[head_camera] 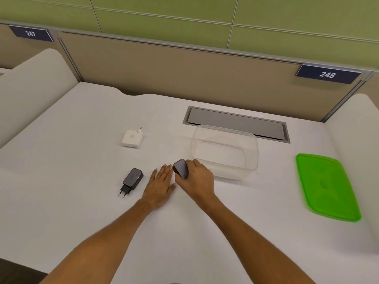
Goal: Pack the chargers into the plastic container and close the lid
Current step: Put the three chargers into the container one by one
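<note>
My right hand (198,179) grips a dark charger (180,168) just in front of the left near corner of the clear plastic container (254,152), which stands open with nothing inside. My left hand (161,185) lies flat on the desk with fingers spread, right beside the held charger. A second dark charger (132,179) with a two-pin plug lies to the left of my left hand. A white charger (132,138) rests farther back on the left. The green lid (326,186) lies flat on the desk to the right of the container.
A grey cable hatch (235,121) is set into the white desk (82,160) right behind the container. Beige partition panels (184,74) close off the back, with curved white dividers on both sides.
</note>
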`<action>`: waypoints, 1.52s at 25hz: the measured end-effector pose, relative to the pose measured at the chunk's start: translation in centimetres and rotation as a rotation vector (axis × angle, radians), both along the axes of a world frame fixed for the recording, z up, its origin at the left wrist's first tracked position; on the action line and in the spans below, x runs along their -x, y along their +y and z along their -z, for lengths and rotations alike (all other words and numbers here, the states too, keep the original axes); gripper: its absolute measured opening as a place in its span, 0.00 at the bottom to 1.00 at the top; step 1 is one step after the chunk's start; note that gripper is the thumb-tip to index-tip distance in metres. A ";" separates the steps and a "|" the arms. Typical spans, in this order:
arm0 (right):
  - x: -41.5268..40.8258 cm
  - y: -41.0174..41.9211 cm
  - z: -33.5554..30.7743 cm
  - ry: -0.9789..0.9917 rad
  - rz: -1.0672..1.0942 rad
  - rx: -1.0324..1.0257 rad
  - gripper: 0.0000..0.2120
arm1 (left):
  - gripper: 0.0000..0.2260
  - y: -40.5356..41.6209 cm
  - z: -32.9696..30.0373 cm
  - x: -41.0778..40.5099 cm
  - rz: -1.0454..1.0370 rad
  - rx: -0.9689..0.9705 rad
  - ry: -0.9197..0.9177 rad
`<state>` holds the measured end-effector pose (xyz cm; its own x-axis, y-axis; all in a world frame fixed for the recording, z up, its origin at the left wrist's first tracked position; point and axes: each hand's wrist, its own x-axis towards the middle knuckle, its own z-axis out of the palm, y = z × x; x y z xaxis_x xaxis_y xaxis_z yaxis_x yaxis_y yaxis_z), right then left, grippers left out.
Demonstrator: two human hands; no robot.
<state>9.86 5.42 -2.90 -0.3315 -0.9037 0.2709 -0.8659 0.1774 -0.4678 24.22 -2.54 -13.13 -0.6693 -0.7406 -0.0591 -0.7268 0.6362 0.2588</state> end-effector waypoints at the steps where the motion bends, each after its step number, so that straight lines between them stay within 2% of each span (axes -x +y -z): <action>1: 0.5 -0.4 -0.9 -0.012 0.014 0.022 0.17 | 0.41 0.0 0.1 0.0 0.004 0.010 -0.019; 7: 5.7 -3.6 -4.3 0.003 0.158 -0.028 0.14 | 0.38 -0.3 0.4 0.0 0.014 0.041 -0.082; 11: 8.8 -5.7 -4.3 0.016 0.229 -0.227 0.12 | 0.33 -0.1 0.1 0.1 0.006 0.048 -0.096; 13: 9.5 -6.3 -4.0 -0.006 0.229 -0.339 0.08 | 0.32 -0.1 0.1 0.1 0.005 0.050 -0.106; 15: 9.7 -6.9 -3.6 -0.035 0.222 -0.429 0.10 | 0.32 -0.1 0.1 0.1 0.006 0.055 -0.103; 19: 9.9 -8.2 -2.2 0.018 0.203 -0.558 0.04 | 0.31 -0.1 0.2 0.1 -0.003 0.053 -0.081; 23: 10.1 -9.2 -1.0 0.084 0.187 -0.635 0.14 | 0.31 -0.2 0.2 0.1 -0.003 0.046 -0.075; 34: 9.8 -10.3 0.5 0.129 0.126 -0.768 0.21 | 0.30 -0.2 0.0 0.2 -0.005 0.031 -0.076; 36: 9.7 -10.5 -0.4 0.164 0.154 -0.751 0.22 | 0.31 -0.2 -0.1 0.1 -0.009 0.022 -0.078; 38: 9.1 -10.9 -2.3 0.207 0.193 -0.609 0.20 | 0.31 -0.2 -0.1 0.1 -0.014 0.019 -0.077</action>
